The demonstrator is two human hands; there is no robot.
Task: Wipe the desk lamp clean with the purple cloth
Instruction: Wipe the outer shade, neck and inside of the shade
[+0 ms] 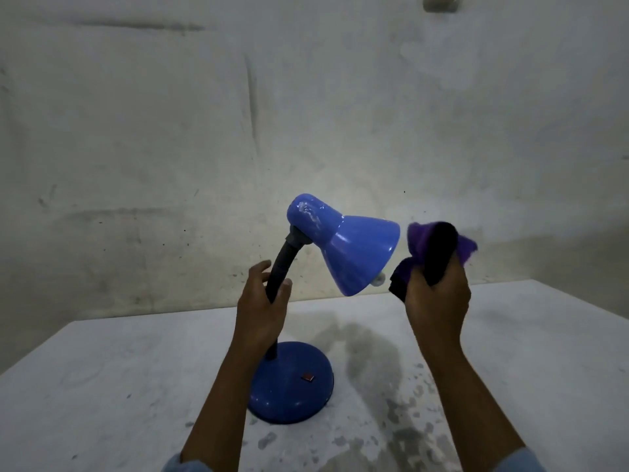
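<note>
Both hands are up: the left hand (263, 303) grips the neck of the lamp (343, 248) standing on the worktop (102, 386), the right hand (437, 299) holds the cloth (430, 248) bunched just beside the shade, so wiping the shade seems next.

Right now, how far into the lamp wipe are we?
Done: grasps are set. The left hand holds the lamp's black neck, steadying it on its blue base. The right hand grips the bunched purple cloth.
In hand: the cloth sits beside the blue shade, apart from it.
Left: wiping shade, neck and base; nothing shows which parts are already wiped.
</note>
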